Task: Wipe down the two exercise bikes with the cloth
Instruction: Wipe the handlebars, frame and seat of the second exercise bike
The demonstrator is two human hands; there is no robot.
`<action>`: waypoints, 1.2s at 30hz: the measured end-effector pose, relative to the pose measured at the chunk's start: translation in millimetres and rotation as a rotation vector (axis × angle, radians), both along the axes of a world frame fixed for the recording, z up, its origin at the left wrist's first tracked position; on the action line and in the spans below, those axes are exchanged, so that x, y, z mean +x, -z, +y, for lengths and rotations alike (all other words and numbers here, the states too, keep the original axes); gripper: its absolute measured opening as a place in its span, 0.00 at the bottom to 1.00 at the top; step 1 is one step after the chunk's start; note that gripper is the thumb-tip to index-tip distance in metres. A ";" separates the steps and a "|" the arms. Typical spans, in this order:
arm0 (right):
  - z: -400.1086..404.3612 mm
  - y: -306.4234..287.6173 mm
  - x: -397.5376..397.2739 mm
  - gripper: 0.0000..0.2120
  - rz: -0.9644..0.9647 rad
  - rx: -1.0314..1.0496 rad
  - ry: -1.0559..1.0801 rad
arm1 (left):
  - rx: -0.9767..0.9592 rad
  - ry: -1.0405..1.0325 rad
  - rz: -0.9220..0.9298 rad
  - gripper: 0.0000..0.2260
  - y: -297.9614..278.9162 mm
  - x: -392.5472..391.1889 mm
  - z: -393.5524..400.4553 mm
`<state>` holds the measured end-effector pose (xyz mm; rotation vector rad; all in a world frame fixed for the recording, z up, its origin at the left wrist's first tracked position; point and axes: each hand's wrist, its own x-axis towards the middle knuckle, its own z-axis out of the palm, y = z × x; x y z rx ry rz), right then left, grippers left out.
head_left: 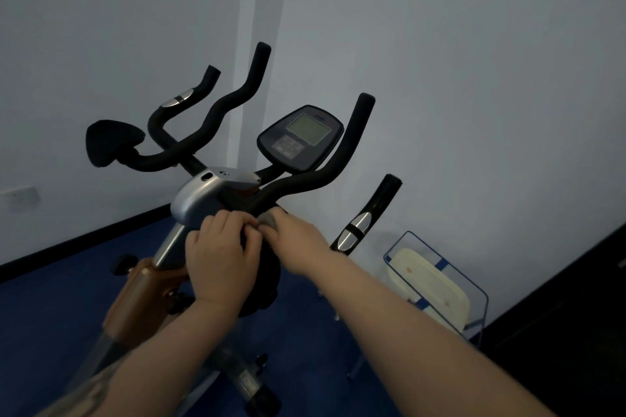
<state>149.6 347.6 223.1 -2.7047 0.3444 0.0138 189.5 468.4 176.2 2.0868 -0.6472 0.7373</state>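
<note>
Both hands meet just below the grey-screened black console point(300, 138): the right hand point(295, 236) pinches a small grey cloth point(268, 221) against the black foam handlebar point(271, 195); the left hand point(222, 256) curls beside it, its hold unclear. Bunched cloth risks slipping, skipping foam.

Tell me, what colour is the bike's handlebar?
The handlebar is black, seen in the head view.
</note>
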 end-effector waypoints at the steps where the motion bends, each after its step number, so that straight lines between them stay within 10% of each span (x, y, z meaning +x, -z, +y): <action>1: -8.8 -3.0 -7.0 0.18 0.048 -0.054 -0.050 | -0.002 0.007 0.002 0.10 -0.1 -0.4 -0.1; 15: -83.5 -9.1 -68.5 0.20 -0.386 -0.540 -0.208 | -0.028 0.007 0.011 0.09 -1.1 -2.5 0.9; 28: -56.0 12.5 -30.4 0.25 -1.085 0.411 0.916 | -0.023 -0.024 0.030 0.10 -2.5 -4.0 -0.5; 36: -51.8 10.0 -39.3 0.17 -0.975 0.778 1.171 | -0.018 -0.021 0.042 0.09 -0.7 -2.2 -1.9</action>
